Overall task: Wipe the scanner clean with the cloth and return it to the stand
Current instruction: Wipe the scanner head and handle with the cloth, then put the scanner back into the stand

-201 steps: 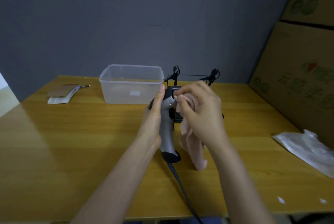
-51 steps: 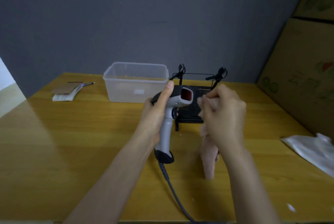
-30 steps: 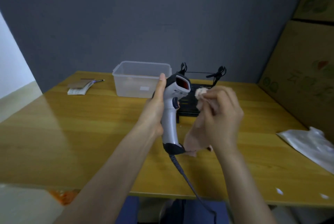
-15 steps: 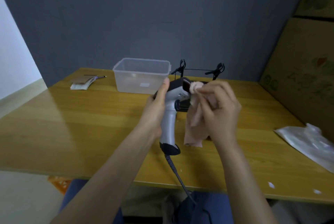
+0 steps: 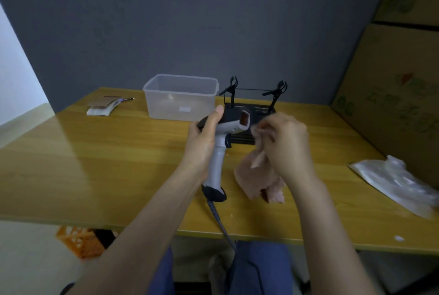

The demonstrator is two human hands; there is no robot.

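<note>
Grey-handled scanner (image 5: 219, 149) stands upright at centre frame, clasped by the left hand (image 5: 202, 142), thumb raised along its dark head. Just right, the right hand (image 5: 285, 145) pinches the pink cloth (image 5: 256, 178), which drapes toward the wooden table (image 5: 95, 164). Behind them sits the black stand (image 5: 256, 106).

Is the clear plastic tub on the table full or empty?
Empty: the clear plastic tub has no lid, and nothing shows through its walls.
</note>
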